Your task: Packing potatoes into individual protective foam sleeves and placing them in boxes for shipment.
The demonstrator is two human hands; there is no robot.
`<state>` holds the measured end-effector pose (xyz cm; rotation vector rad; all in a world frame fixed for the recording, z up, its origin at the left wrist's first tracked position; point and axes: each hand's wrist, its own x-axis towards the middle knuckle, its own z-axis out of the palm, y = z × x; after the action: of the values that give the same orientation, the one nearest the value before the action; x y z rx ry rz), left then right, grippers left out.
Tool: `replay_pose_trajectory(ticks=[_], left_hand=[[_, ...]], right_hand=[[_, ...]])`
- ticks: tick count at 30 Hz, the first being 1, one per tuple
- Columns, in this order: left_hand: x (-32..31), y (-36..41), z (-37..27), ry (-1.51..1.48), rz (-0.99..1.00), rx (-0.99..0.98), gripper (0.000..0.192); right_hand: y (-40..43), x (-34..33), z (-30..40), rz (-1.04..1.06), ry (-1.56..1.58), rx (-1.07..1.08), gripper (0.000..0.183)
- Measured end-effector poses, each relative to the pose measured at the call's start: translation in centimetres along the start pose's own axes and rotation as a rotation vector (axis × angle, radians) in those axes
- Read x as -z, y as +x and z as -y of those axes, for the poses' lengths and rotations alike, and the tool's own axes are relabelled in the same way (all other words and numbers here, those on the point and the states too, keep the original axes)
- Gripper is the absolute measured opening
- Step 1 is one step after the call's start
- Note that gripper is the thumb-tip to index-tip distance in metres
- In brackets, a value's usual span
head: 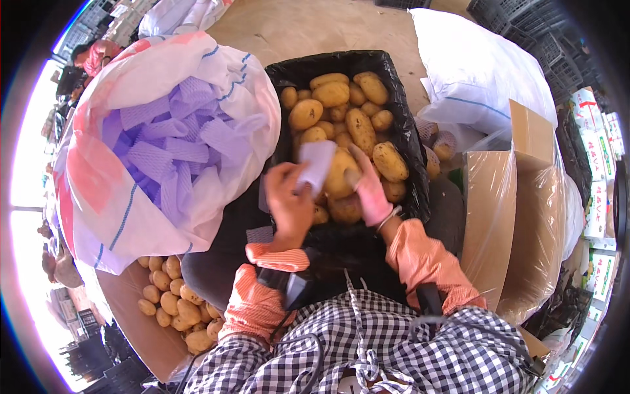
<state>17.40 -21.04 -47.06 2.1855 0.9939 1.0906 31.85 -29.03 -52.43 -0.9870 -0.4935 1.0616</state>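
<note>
My left hand (290, 199) pinches a purple foam mesh sleeve (317, 165) between thumb and fingers. Just right of it, my right hand (368, 189), in a pink glove with bare fingertips, grips a large potato (339, 172) close to the sleeve; both are slightly blurred. Beneath them is a crate lined with black plastic (416, 162), holding many loose potatoes (361, 130). To the left, a white woven sack (93, 197) stands wide open, full of purple foam sleeves (184, 147).
A cardboard box of potatoes (170, 300) sits at lower left. At right are an open cardboard box with clear plastic (489, 221), a white sack (482, 74) and a few net-sleeved potatoes (444, 144). Another person (98, 56) is far off at upper left.
</note>
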Motion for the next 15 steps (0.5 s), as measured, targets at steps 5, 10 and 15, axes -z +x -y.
replay_pose_trajectory(ticks=[5, 10, 15], left_hand=[[-1.7, -3.4, -2.0, -0.119, 0.147, -0.189, 0.032], [1.5, -1.3, 0.5, -1.242, 0.305, 0.965, 0.02], [-0.9, -4.7, 2.7, -1.338, 0.498, 1.28, 0.029]], right_hand=[[-4.0, -1.4, -0.1, -0.117, -0.65, 0.365, 0.083], [-5.9, 1.6, 2.2, 0.097, -0.815, 0.188, 0.071], [-8.1, -0.7, 4.0, 0.382, 0.083, -0.105, 0.102]])
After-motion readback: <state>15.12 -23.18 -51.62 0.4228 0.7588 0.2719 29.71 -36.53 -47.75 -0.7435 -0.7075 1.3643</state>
